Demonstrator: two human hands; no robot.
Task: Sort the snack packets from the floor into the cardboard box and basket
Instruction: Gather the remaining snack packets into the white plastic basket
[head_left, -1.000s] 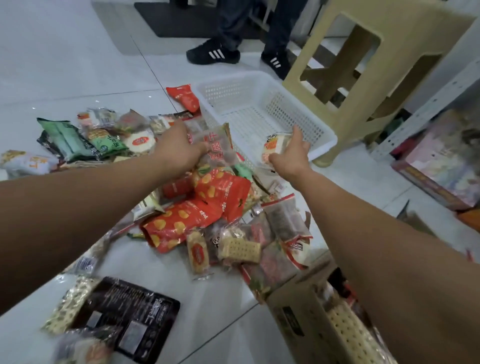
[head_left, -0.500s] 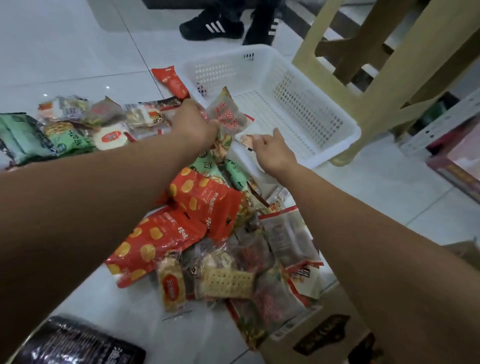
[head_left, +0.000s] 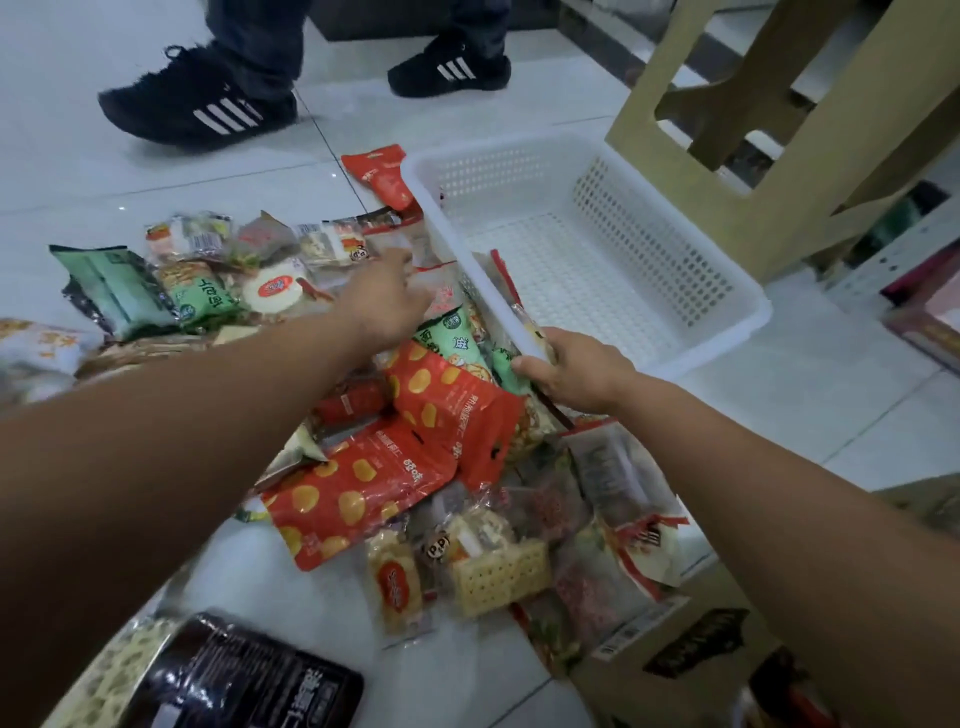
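A heap of snack packets (head_left: 415, 457) covers the floor tiles: red ones with yellow dots, green ones, clear ones with crackers. To its right stands the white plastic basket (head_left: 727, 291), with nothing visible on its floor. My right hand (head_left: 576, 369) grips the basket's near-left rim; a small pale packet (head_left: 532, 330) shows by its thumb. My left hand (head_left: 387, 299) reaches over the heap and holds the edge of a clear packet with red print (head_left: 441, 296) beside the basket's outer wall. The cardboard box (head_left: 675, 670) sits at the bottom right, half covered by packets.
A person's black striped shoes (head_left: 208, 109) stand just beyond the heap. A beige plastic stool (head_left: 779, 171) stands behind the basket, with shelves of goods at the far right. A black packet (head_left: 244, 680) lies at the bottom left.
My right hand dropped from above the basket to grip its near rim. My left hand brought the clear packet down from the air to the basket's outer side.
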